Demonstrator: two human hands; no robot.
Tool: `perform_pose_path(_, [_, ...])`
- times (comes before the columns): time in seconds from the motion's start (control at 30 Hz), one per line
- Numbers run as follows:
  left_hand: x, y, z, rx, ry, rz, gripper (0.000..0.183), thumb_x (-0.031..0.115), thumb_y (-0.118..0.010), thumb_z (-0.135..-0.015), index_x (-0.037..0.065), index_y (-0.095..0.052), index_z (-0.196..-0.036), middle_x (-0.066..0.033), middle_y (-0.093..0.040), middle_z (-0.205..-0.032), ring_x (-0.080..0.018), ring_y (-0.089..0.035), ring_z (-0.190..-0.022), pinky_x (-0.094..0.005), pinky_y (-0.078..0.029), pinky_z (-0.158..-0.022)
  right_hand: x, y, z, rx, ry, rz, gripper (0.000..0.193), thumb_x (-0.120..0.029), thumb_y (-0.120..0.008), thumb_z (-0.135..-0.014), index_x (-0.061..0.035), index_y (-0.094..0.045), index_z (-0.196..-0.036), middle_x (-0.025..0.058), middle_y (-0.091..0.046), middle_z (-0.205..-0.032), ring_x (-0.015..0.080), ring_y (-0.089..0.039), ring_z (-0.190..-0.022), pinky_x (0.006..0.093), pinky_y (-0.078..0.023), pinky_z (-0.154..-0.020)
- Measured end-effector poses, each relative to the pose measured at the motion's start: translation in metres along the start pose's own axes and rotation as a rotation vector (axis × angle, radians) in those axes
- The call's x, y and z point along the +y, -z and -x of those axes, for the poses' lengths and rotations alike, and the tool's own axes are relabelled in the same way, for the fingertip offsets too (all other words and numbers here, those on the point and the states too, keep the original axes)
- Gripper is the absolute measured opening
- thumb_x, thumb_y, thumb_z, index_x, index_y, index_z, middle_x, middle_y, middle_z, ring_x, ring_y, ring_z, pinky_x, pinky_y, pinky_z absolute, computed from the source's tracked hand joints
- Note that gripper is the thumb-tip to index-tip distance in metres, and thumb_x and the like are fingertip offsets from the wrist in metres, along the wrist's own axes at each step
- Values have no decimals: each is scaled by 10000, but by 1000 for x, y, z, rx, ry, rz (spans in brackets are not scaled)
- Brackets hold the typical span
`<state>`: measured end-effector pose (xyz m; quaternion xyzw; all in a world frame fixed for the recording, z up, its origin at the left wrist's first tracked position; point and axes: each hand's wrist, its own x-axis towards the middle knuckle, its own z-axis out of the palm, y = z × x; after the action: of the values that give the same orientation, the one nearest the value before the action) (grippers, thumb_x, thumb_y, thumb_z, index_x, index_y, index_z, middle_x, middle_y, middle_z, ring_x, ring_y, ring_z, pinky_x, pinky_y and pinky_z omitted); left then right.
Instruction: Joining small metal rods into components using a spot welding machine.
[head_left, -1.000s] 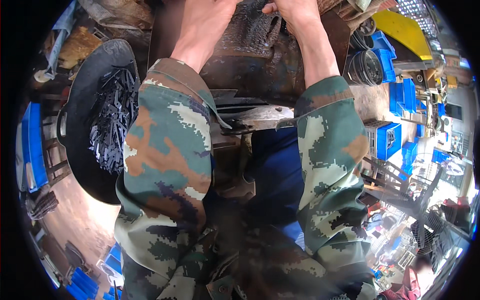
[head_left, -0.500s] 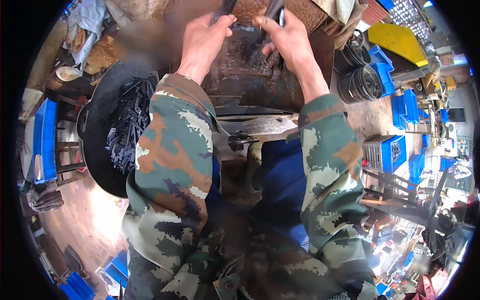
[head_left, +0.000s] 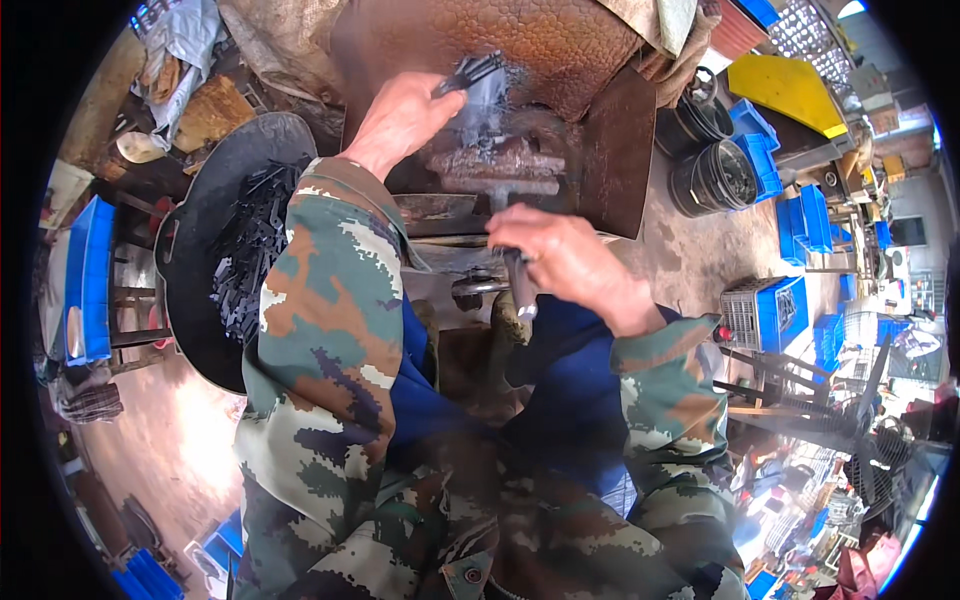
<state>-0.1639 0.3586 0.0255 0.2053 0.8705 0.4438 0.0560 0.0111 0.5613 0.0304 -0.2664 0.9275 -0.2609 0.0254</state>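
Observation:
My left hand is closed around a small bundle of thin dark metal strips, held over a rusty metal trough. Beneath the strips, a pale blur like spray or water crosses a rough brown block in the trough. Nearer to me, in front of the trough, my right hand is closed on a short dark bar with a pale lower end. The bar points down toward my lap; its upper part is hidden by the fingers, and I cannot make out its kind.
To the left, a large black pan holds many dark metal strips. Black buckets and blue crates stand on the right. A brown crusted cover rises behind the trough. A black fan is at lower right.
My right hand has come down from above the trough toward my lap with the dark bar. My left hand is slightly lower, and its strips now tilt to the right. The brown block is uncovered.

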Motion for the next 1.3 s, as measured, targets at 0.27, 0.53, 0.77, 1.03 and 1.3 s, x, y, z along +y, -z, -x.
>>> perform_pose_path(0.27, [-27, -7, -1, -193, 27, -241, 292, 270, -666, -890, 8, -712, -1009, -138, -593, -700, -230, -539, -676, -386, -453, -689, 13, 12, -14, -49, -62, -296, 341, 65, -586, -763, -41, -665, -1078, 72, -662, -1136, 205, -666, -884, 325, -561, -700])
perform_pose_path(0.53, [-51, -21, -12, -113, -12, -205, 220, 199, -629, -914, 18, -704, -1015, -99, -688, -774, -182, -603, -721, -323, -479, -727, 21, 32, -57, 358, -547, -793, 222, -103, -575, -945, 39, -638, -1103, 96, -676, -997, 121, -607, -657, 269, -529, -525])
perform_pose_path(0.77, [-6, -6, -1, -182, 119, 464, 264, 278, -634, -936, 26, -704, -973, 8, -686, -803, -58, -465, -562, -232, -367, -512, 26, 32, -84, 623, -588, -1086, 243, -151, -611, -973, -13, -591, -1173, 110, -678, -1029, 46, -408, -516, 272, -526, -526])
perform_pose_path(1.03, [16, -11, 7, -215, 137, 747, 297, 287, -637, -933, 9, -688, -1026, 7, -661, -797, -41, -358, -524, -233, -263, -471, 21, 25, -96, 730, -433, -1190, 144, -103, -616, -965, 1, -609, -1065, 62, -632, -844, 110, -564, -554, 246, -430, -449])
perform_pose_path(1.3, [-35, -12, -10, -143, 237, 537, 284, 236, -561, -918, -10, -690, -973, -51, -683, -919, -59, -429, -566, -245, -331, -523, 20, 25, -86, 724, -514, -1044, 200, -175, -648, -961, -6, -638, -1066, -37, -440, -638, 54, -364, -505, 275, -444, -494])
